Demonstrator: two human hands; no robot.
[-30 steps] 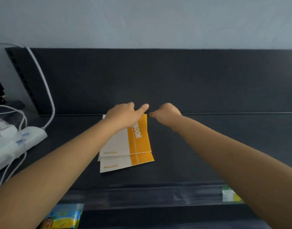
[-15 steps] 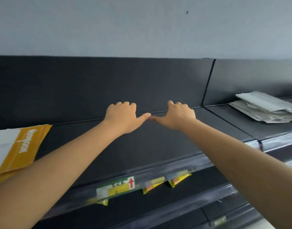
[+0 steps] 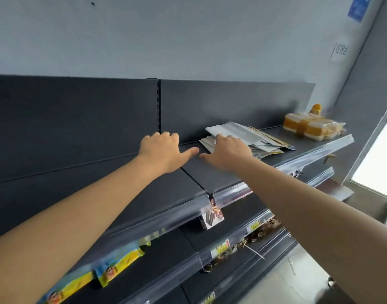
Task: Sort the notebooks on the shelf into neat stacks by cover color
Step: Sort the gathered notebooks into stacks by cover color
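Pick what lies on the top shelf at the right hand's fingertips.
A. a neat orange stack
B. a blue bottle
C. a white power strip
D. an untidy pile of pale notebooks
D: an untidy pile of pale notebooks lies on the top shelf at the right hand, covers askew; the orange packets sit farther along.

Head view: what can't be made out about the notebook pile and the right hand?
- notebook pile: the lower covers' colours, hidden under the top sheets and the right hand, head view.
- fingers of that hand: motion-blurred in the head view, so contact with the pile is unclear.
- wall sign: text too small and blurred, head view.
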